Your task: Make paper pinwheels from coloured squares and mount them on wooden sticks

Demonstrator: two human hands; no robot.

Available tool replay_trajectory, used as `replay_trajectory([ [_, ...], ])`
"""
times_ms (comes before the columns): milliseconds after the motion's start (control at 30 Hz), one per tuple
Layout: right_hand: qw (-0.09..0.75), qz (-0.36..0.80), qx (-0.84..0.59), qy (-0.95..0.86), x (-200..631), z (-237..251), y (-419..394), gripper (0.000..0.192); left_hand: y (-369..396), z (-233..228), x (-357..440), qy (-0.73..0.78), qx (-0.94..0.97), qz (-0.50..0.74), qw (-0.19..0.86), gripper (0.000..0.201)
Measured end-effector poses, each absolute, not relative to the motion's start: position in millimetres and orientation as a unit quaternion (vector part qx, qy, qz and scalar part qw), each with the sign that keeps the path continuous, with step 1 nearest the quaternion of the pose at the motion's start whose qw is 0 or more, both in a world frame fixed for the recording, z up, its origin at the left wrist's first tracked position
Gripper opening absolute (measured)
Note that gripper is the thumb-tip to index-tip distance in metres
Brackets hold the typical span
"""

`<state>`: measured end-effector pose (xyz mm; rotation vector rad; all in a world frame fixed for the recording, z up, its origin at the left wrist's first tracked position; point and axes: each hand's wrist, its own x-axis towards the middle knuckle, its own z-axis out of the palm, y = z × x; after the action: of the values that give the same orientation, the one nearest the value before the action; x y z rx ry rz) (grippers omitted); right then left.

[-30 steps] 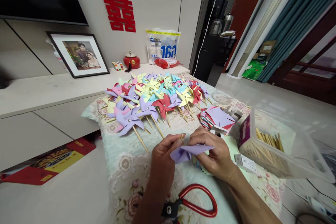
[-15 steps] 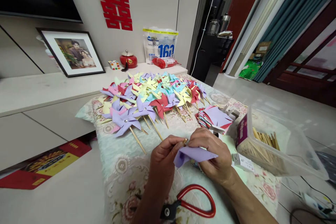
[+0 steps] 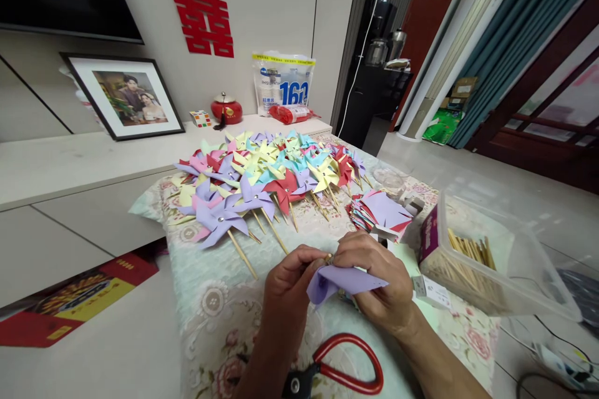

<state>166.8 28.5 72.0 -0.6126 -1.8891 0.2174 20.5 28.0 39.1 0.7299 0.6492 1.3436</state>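
Observation:
My left hand (image 3: 287, 290) and my right hand (image 3: 381, 280) meet over the floral cloth (image 3: 219, 299), both gripping a folded purple paper pinwheel (image 3: 344, 279). The fingertips of both hands pinch together at its top, where a small wooden stick tip shows. Beyond the hands lies a large pile of finished paper pinwheels (image 3: 266, 177) on sticks, in purple, yellow, red, pink and blue. A stack of cut paper squares (image 3: 381, 209) sits just past my right hand.
A clear plastic box of wooden sticks (image 3: 486, 259) stands at the right. Red-handled scissors (image 3: 344, 368) lie near the front edge. A low cabinet (image 3: 70, 165) at the left carries a framed photo (image 3: 124, 96), a red pot and a bag.
Both hands stay together on the purple paper, shifting slightly; the paper has turned a little and the fingertips have closed in at its top. The view drifted slightly.

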Motion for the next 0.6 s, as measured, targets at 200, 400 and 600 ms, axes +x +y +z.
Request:
replay_trajectory([
  [200, 0.542, 0.095, -0.26, -0.793, 167.9, 69.0, 28.0, 0.032, 25.3, 40.6, 19.7, 0.29, 0.329, 0.595, 0.674, 0.008],
  [400, 0.539, 0.103, -0.256, -0.796, 167.2, 71.9, 27.1, 0.032, 24.7, 40.5, 18.9, 0.29, 0.36, 0.591, 0.661, 0.007],
  [600, 0.537, 0.098, -0.263, -0.796, 167.6, 71.9, 26.5, 0.034, 24.2, 43.2, 19.3, 0.284, 0.386, 0.609, 0.632, 0.004],
])
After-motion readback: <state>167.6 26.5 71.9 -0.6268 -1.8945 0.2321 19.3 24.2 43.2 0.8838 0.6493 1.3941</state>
